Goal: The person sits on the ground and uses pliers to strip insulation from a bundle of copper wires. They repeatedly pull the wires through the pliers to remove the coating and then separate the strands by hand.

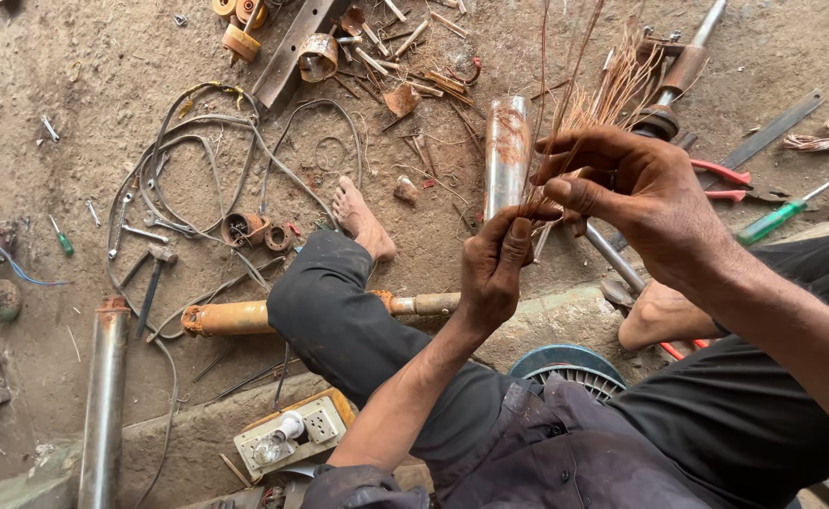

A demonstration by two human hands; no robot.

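Observation:
I look down at my two hands working a bundle of thin copper wires [591, 104] that fan upward. My left hand [495, 269] pinches the lower end of the strands between thumb and fingers. My right hand [633, 193] is closed around the same bundle just above it, fingers curled over the wires. Behind the hands stands a steel motor cylinder [506, 151] with rust marks. My legs in dark trousers and my bare feet [360, 219] rest on the dirt floor.
A long rotor shaft [671, 75], red-handled pliers [721, 174] and a green screwdriver [771, 222] lie at right. At left are grey cables [197, 151], a hammer [153, 275], a steel tube [105, 396], an orange pipe [230, 319] and a switch board with bulb [289, 435].

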